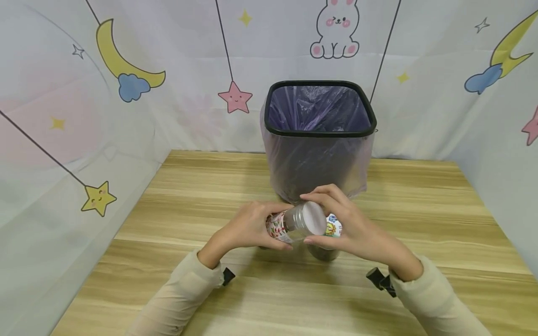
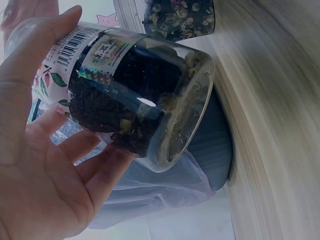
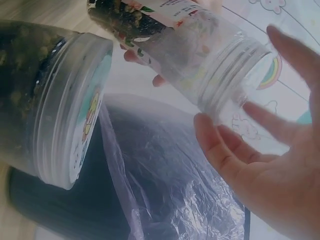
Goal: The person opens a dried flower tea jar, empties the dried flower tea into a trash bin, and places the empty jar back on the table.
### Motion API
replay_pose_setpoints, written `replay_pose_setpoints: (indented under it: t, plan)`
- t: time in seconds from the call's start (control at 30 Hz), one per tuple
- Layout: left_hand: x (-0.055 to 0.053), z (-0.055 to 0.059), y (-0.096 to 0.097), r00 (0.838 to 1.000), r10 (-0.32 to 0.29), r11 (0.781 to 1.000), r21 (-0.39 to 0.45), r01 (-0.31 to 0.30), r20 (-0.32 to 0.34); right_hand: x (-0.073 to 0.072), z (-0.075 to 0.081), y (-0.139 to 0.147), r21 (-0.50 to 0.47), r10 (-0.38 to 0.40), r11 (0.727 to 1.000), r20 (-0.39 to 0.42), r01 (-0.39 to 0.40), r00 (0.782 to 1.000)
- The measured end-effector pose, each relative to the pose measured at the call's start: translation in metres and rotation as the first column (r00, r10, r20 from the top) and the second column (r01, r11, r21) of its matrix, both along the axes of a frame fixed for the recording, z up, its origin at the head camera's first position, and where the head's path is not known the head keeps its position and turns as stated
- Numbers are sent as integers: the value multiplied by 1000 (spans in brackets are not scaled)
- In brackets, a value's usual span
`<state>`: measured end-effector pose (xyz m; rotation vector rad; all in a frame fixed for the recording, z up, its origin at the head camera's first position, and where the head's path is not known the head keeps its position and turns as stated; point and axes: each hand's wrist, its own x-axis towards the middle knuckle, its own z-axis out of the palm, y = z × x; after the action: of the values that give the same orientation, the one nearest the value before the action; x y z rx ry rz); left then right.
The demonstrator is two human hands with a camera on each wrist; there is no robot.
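Observation:
My left hand point(image 1: 252, 226) grips a clear jar point(image 1: 294, 224) round its floral label, tilted with its pale, round top end toward the right. Dark dried contents show through its wall in the left wrist view, lying toward the base. At that top end, my right hand point(image 1: 349, 224) has its thumb and fingers spread around the rim; firm contact is not plain. A second jar point(image 3: 50, 105) with a cartoon-printed lid point(image 1: 333, 226) stands on the table, partly hidden by the right hand. Dried bits fill this jar in the left wrist view.
Just behind the hands stands a dark bin point(image 1: 315, 163) with a black rim and a purple plastic liner point(image 1: 319, 107). Black clips point(image 1: 380, 281) show by both sleeves. Printed cloth point(image 1: 189, 60) surrounds the wooden table point(image 1: 201, 186).

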<state>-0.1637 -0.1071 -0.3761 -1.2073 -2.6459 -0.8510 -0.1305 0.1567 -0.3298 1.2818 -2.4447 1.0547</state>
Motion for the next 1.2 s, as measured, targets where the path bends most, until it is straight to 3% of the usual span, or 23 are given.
replay_pose_setpoints:
  t: [0.27,0.77,1.2]
  plan:
    - [0,0,0,1000,9,1000,-6,-9,-3,0,-1,-1,-20,-77,997,15,77,997]
    - [0,0,-1,1000,-14,1000,21,14,17,2,7,4,-1,6,1000,43,-6,999]
    - [0,-1,0,1000,-10,1000,11,9,18,-1,7,7,-10,98,995,-24,-98,995]
